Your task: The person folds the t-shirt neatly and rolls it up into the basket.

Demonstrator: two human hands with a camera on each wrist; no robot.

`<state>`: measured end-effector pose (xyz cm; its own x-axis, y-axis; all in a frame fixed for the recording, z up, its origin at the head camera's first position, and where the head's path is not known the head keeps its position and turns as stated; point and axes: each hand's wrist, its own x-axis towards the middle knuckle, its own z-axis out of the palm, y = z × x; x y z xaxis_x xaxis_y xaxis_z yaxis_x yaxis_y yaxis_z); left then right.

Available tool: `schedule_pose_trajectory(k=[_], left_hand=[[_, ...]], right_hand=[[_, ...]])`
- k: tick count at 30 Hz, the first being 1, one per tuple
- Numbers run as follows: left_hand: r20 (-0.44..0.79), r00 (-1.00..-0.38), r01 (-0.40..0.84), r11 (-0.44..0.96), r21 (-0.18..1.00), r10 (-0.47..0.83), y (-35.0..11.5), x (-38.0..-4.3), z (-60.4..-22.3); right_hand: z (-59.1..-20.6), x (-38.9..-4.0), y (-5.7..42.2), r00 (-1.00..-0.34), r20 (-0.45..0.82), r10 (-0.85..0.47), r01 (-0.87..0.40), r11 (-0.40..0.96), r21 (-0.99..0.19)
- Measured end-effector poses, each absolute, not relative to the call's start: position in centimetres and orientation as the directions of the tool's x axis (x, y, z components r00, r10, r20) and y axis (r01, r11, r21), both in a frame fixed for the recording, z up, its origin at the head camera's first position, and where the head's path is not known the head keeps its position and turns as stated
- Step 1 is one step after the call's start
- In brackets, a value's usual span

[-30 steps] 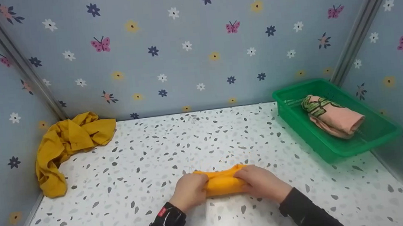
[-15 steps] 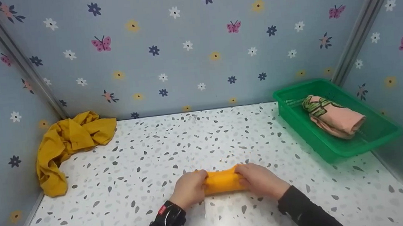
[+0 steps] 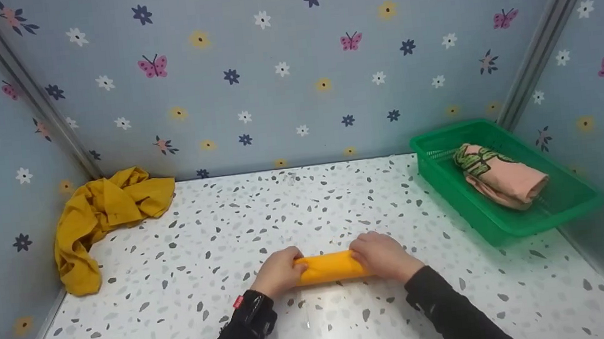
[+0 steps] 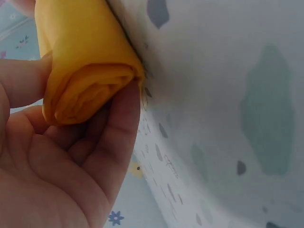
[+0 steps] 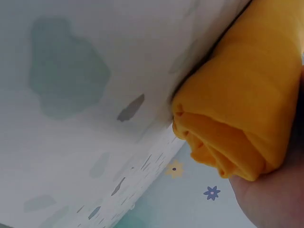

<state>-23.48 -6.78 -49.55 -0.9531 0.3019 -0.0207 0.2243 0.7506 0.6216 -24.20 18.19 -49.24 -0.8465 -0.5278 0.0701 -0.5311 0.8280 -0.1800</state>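
Observation:
A tight roll of orange-yellow cloth lies crosswise on the speckled table, in the head view at lower middle. My left hand holds its left end; in the left wrist view the thumb lies on one side and the fingers curl under the spiral end of the cloth. At the right end my right hand grips the roll. Seen from the right wrist, the cloth's end shows loose folds, and most of the right hand is hidden behind it.
A crumpled mustard cloth lies at the back left against the wall. On the right stands a green plastic basket with a folded pink garment inside. Flower-patterned walls close the table at back and sides.
The cloth has been rolled slightly away from me, its loose far edge now taken into a slimmer, smoother roll. Both hands moved forward a little with it and have shifted their hold.

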Motion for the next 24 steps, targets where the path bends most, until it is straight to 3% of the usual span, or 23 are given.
schedule_pose_trajectory(k=[7,13,24], left_hand=[[-0.082,-0.961,0.146,0.738,0.659,0.263,-6.9,-24.0,-49.7],[-0.09,-0.964,0.132,0.741,0.658,0.252,-6.8,-23.9,-49.5],[-0.09,-0.957,0.156,0.752,0.64,0.275,-6.7,-24.0,-49.1]], right_hand=[[-49.6,-24.8,18.1,-0.852,0.043,-0.522,-0.52,0.834,-0.186],[-49.5,-24.9,18.0,-0.87,0.012,-0.494,-0.487,0.853,-0.19],[-48.9,-24.1,17.0,-0.84,0.05,-0.54,-0.541,0.829,-0.139]])
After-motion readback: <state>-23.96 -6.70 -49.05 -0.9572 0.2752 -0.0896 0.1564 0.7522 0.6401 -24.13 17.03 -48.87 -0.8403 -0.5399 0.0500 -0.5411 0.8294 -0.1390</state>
